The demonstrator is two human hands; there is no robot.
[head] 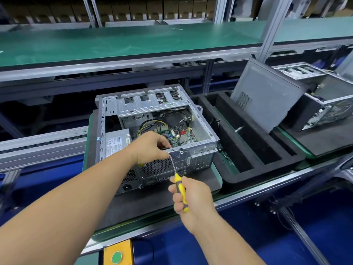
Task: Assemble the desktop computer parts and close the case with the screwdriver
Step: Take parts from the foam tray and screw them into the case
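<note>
Currently your right hand (191, 196) is wrapped around the yellow handle of the screwdriver (179, 185), whose shaft slants up to the top rear edge of the open computer case (152, 129). Your left hand (150, 148) rests on that same edge, fingers curled and pinching at the shaft tip, apparently steadying a screw; the screw itself is too small to confirm. The case lies on its side on a dark foam mat (145, 203), interior exposed, with the power supply (116, 143) at its left and the motherboard (177, 134) at its right interior.

To drive this fastener well:

1. Bring the shaft in line with the screw axis before turning. It looks tilted at present, which risks cam-out.
2. Keep your left fingertips guiding the tip only until the threads catch, then withdraw them.
3. Apply steady forward pressure from the palm and turn slowly; stop when resistance firms up.
4. Keep the yellow and black cables (150, 125) inside the case away from the edge being fastened.

The side panel (265, 104) leans upright in the black foam tray (254, 150) to the right of the case, so closing is judged a later step.
</note>
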